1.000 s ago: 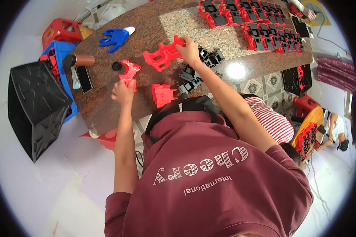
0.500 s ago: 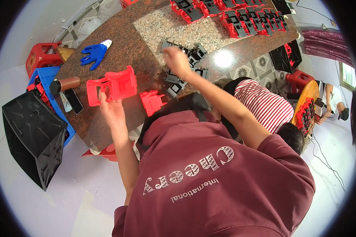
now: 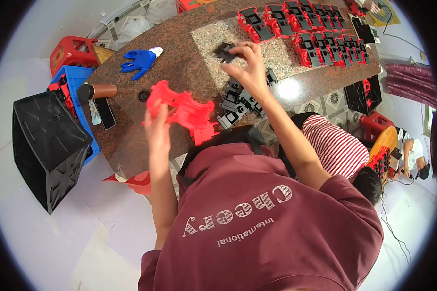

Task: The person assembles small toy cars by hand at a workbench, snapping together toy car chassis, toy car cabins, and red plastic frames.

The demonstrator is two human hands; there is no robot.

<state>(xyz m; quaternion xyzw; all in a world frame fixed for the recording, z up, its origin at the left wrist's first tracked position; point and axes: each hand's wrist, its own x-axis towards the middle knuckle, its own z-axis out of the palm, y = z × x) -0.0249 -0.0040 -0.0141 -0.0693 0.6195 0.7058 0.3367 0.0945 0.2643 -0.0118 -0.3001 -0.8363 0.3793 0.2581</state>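
Red frame, head view: tilted in L hand, over the table, overlapping a small red pc in view. L fingers closed on its left end; R hand's thumb & fingertips narrow, apparently gripping a blk part, tho blurred. Prob. best: hold frame steady by its rim, blk part lightly by its edges. L forearm near upright; R reaches fwd, slanting left.
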